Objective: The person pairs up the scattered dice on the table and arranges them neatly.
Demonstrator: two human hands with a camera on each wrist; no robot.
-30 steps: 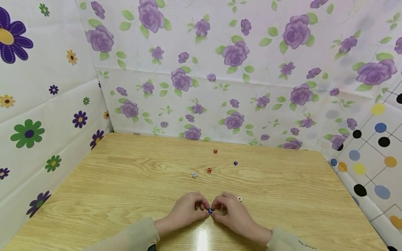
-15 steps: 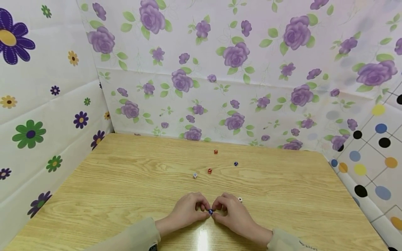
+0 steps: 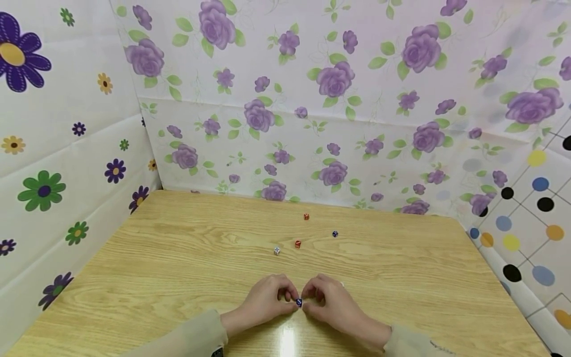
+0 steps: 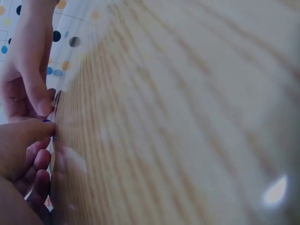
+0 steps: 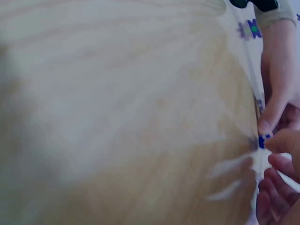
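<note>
Behind, at twelve o'clock: white backdrop (image 3: pixel 294 124) printed with purple roses. Below it: glossy, pale-brown wood-grain tabletop (image 3: pixel 200 258). At nine o'clock: left hand (image 3: pixel 267 298), thumb and forefinger pinching a small, dark-blue cubic die (image 3: pixel 299 302) with white pips, between both hands. At three o'clock from that die: right hand (image 3: pixel 331 300), fingers bent, tips just beside it; contact not possible to tell. Farther off: near red cubic die (image 3: pixel 297 244), at twelve; white cubic die (image 3: pixel 277 251), at eleven; second dark-blue die (image 3: pixel 335 234), at one; far red cubic die (image 3: pixel 306 216), at twelve.
</note>
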